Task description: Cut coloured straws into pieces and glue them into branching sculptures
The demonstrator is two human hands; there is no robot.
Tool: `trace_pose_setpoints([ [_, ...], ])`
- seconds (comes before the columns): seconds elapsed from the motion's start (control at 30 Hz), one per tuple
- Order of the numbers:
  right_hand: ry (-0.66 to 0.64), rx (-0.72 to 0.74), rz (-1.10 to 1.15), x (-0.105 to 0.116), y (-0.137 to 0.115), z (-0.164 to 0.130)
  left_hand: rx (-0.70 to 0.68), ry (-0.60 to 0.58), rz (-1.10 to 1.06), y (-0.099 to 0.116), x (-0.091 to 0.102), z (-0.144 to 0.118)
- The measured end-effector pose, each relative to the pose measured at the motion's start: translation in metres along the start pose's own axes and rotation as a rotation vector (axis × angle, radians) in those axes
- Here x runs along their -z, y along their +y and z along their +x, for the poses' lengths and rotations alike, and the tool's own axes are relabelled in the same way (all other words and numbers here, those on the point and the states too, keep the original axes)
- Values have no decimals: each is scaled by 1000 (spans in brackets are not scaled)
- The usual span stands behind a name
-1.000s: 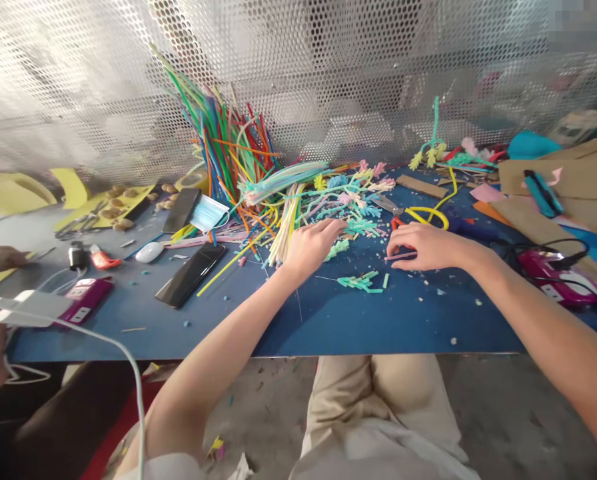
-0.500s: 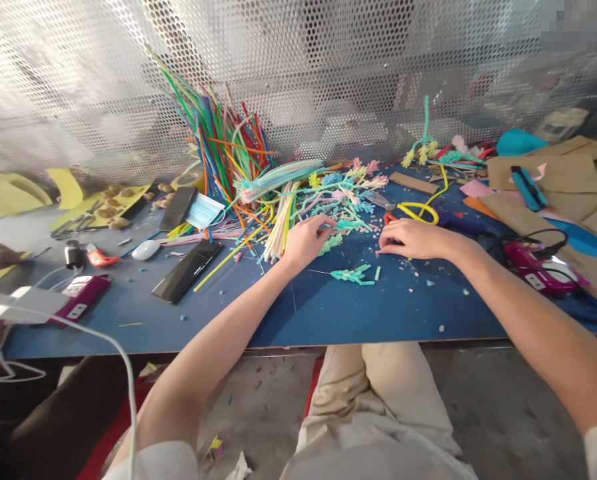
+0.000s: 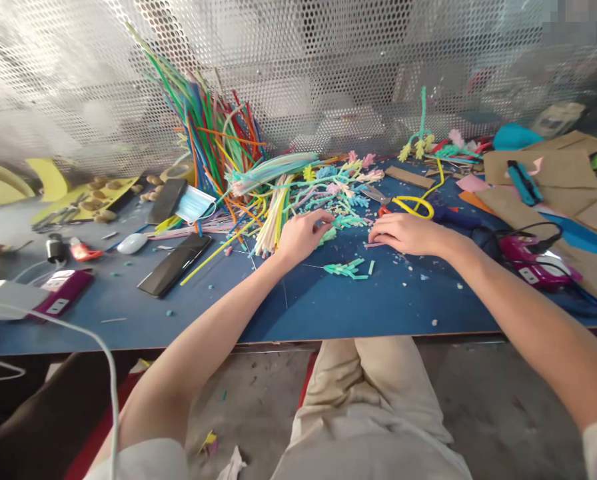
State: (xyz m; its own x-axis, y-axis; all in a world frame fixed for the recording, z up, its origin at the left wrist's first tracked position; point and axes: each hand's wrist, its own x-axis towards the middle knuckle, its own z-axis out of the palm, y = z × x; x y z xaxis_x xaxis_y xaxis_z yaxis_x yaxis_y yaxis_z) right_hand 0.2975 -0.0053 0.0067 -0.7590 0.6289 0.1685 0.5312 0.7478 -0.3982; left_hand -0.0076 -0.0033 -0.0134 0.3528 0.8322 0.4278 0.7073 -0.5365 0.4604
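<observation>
Head view: left hand [image 3: 301, 235] at 12 o'clock of blue table [image 3: 328, 310], fingers curled into pile of twisted pastel pipe-cleaner pieces [image 3: 341, 193]; whether anything pinched, cannot tell. Right hand [image 3: 403, 233] at 1 o'clock, fingers bent flat, tips pressing pink pipe-cleaner stub [image 3: 374, 245]. Teal cut pieces [image 3: 347, 269] lie loose between hands, nearer table edge. Risk: scissors [image 3: 378, 197] just beyond right fingers; blind reach could nick. Sweeping wrist could scatter teal bits.

Left hand [image 3: 302, 235] curled tighter, fingertips now at the teal twisted pieces [image 3: 336, 223] by the pile edge. Right hand [image 3: 403, 233] slid slightly left, lying flat over a pink stick [image 3: 374, 245] on the surface [image 3: 328, 307]. The other person's hand at far left has mostly left view.
</observation>
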Motion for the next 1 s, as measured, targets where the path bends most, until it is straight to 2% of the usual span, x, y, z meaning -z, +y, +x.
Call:
trace_pose_setpoints([
  [0.1, 16, 61, 46, 2, -15, -2, -2, -9, -1, 0, 2, 0],
  [0.23, -150, 126, 85, -2, -25, -2, -20, -27, -89, 1, 2, -1],
  [0.33, -174, 112, 85, -8, -21, 0, -45, -10, -134, 3, 1, -1],
  [0.43, -65, 71, 74, -5, -12, 1, -80, 39, -151, 6, 3, -1],
  [0.53, 73, -48, 30, 6, -4, -2, -166, 87, -109, 10, 6, -2],
  [0.67, 276, -155, -16, 12, -1, -3, -289, 72, -35, 16, 10, -6],
  [0.8, 400, -133, 20, 1, -10, 3, -358, 55, -8, 18, 8, -7],
  [1.0, 475, -134, 134, -20, -28, 13, -496, 23, 88, 17, 3, -3],
])
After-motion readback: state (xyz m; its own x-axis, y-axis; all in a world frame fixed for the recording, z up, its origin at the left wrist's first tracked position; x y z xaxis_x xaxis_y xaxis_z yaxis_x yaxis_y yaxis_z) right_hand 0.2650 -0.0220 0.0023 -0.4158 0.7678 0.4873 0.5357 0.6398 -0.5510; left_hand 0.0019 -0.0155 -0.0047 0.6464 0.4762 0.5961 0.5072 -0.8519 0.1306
